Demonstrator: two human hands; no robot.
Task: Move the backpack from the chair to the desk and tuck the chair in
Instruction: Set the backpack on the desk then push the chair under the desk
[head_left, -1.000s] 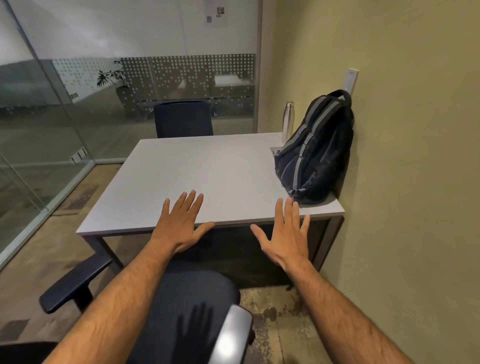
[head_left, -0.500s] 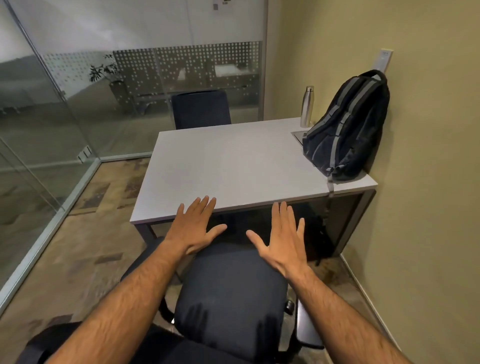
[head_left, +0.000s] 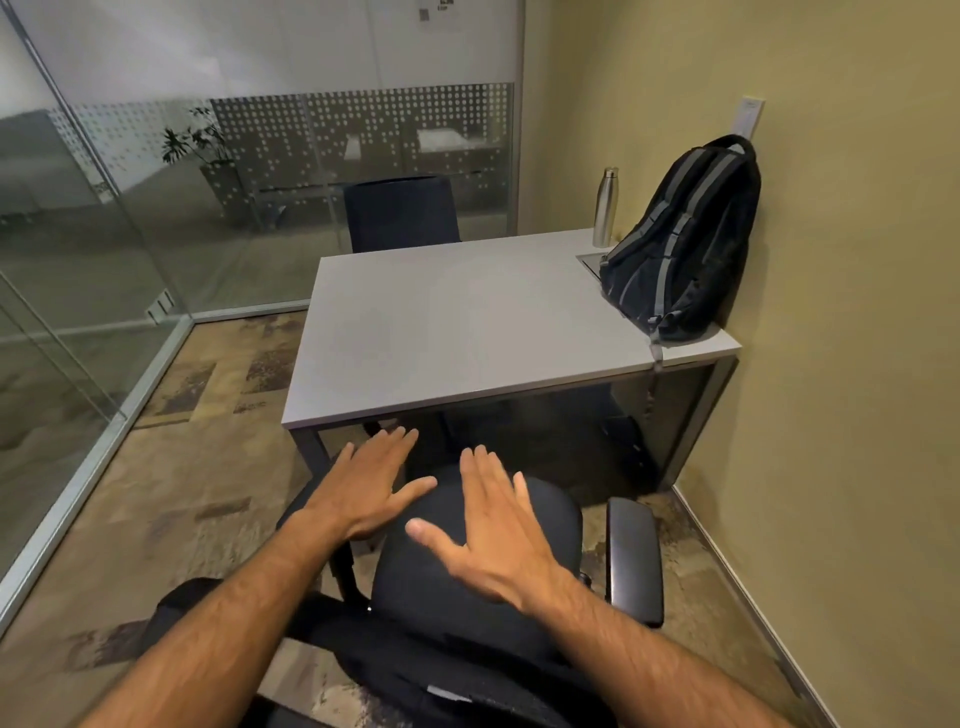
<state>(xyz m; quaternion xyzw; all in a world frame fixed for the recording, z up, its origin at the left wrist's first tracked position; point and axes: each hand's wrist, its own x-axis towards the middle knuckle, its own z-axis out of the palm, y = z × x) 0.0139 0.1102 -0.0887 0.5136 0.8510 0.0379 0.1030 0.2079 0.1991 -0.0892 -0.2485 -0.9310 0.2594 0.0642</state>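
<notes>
A dark backpack (head_left: 685, 244) with grey straps stands on the right end of the grey desk (head_left: 457, 322), leaning against the wall. A black office chair (head_left: 550, 525) stands in front of the desk, its seat outside the desk's front edge and its backrest at the bottom of the view. My left hand (head_left: 371, 480) hovers over the seat's left side, fingers spread, holding nothing. Over the middle of the seat, my right hand (head_left: 498, 530) is likewise spread and empty.
A steel bottle (head_left: 605, 207) stands on the desk behind the backpack. A second dark chair (head_left: 400, 213) is at the desk's far side. Glass partitions (head_left: 93, 249) bound the left and back; a yellow wall (head_left: 852, 322) runs along the right.
The view has pulled back from the desk, so the desk and backpack look farther away. Both hands, earlier over the desk's front edge, now hover over the chair seat.
</notes>
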